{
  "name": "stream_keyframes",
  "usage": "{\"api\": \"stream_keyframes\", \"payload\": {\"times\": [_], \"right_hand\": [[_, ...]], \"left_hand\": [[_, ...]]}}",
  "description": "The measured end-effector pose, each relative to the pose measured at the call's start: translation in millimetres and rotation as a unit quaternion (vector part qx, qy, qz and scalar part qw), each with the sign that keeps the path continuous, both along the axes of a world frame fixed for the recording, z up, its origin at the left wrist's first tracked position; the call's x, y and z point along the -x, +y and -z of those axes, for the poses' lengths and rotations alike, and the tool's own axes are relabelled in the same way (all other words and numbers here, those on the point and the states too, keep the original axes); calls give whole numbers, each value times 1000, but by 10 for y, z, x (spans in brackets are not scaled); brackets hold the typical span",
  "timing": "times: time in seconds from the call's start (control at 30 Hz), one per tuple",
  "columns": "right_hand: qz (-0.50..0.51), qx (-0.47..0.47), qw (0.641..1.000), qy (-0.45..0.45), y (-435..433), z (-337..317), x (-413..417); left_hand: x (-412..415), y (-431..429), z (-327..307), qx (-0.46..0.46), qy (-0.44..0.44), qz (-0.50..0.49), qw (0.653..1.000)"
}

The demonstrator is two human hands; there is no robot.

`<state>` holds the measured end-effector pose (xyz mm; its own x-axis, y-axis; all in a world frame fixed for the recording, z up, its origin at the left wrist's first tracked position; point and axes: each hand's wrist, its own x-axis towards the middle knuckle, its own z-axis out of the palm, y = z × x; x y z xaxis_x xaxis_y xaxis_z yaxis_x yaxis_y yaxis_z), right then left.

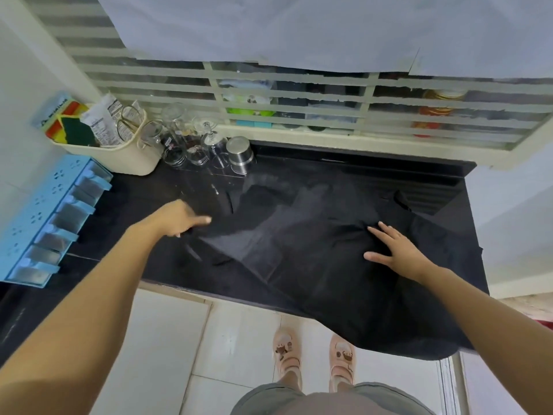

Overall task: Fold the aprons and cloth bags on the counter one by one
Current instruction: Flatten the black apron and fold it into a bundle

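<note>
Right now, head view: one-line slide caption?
Left hand grips black cloth edge; right hand presses it flat on counter.

The desk (pixel 143 205) in front of me is a glossy black stone slab with a ribbed strip (pixel 431 196) at its far right. A large, crumpled black cloth (pixel 329 265) covers its middle and right, and its near part hangs over the front edge. In the far left corner stands a cream plastic basket (pixel 128 158). Just beside it, clear drinking glasses (pixel 179 136) and an upturned steel cup (pixel 239 154) stand on a clear tray (pixel 209 172).
</note>
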<state>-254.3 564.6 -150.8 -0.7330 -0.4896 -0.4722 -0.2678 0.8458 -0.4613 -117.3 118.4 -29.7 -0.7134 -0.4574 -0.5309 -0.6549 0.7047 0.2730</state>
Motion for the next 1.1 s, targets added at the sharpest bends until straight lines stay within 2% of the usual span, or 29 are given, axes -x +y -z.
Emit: {"api": "stream_keyframes", "payload": {"times": [0.03,0.1,0.23,0.3,0.37,0.4,0.47,0.53,0.57,0.6,0.67,0.73,0.83,0.93,1.0,1.1], "right_hand": [[19,13,1000,0,2,-11,28],[35,3,999,22,5,-18,91],[45,-46,997,46,-10,-43,180],[60,-43,996,48,-48,-61,214],[83,-31,994,66,-114,-77,243],[94,-25,992,79,-152,-83,273],[108,-30,989,97,-232,-89,338],[118,-46,987,103,-292,-81,417],[123,-52,986,105,-314,-73,452],[130,-56,984,107,-326,-69,484],[141,-58,982,112,-338,-58,536],[144,-69,981,113,-322,-41,613],[129,-102,982,92,-282,-38,699],[100,-90,986,102,-241,-23,752],[100,-25,989,102,-219,2,758],[133,59,988,52,-167,34,784]], "left_hand": [[-72,-99,73,58,-82,11,995],[-200,-225,222,119,-151,-10,981],[-340,-227,352,236,-118,-99,960],[-333,-109,348,265,-141,-104,948],[-273,47,370,261,-125,-80,954],[-221,119,416,248,-69,-48,965],[-100,326,540,192,110,56,974],[51,655,647,126,228,192,946],[134,846,710,102,236,254,932],[210,1032,775,84,209,301,927],[330,1322,934,68,108,345,930],[415,1455,1137,78,23,333,940],[458,1510,1278,70,-60,246,965],[620,1597,1252,108,-27,207,972],[824,1634,1203,116,59,201,971],[1253,1688,1123,88,156,231,956]]}}
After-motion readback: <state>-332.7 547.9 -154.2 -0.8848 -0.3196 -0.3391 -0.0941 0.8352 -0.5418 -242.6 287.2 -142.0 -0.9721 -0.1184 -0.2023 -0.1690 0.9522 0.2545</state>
